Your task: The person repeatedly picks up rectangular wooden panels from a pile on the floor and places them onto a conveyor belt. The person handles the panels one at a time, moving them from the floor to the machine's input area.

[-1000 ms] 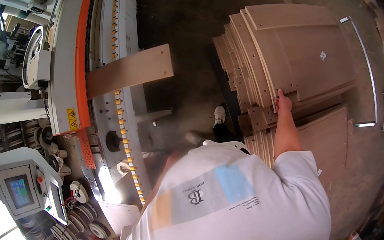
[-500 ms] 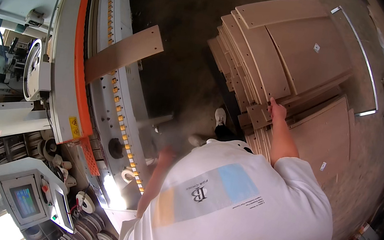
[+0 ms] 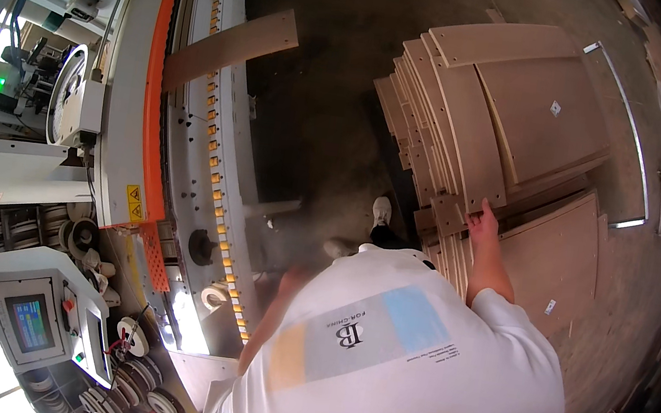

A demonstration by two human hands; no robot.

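At the near end of a long brown panel (image 3: 462,111) on the stack, my right hand (image 3: 483,224) has its fingers closed on the edge by a drilled hole. Other brown boards (image 3: 544,101) lie under and beside this panel. My left hand (image 3: 297,276) is low beside the machine, smeared by motion and partly hidden by my shirt, so its fingers cannot be made out. Another brown panel (image 3: 234,49) lies across the machine's roller track, one end under the orange-edged beam (image 3: 158,98), the other sticking out over the floor.
The long machine (image 3: 131,94) with yellow rollers (image 3: 218,195) runs along my left. A control box with a lit screen (image 3: 35,324) stands at the lower left, near several rolls of edging (image 3: 133,336). A second pile of boards (image 3: 553,246) lies at right. My shoe (image 3: 381,210) is between machine and stack.
The view has shifted slightly. The panel on the machine has moved farther along the track, away from me. My right hand stays at the stacked panel's end, where a gap beside it looks wider.
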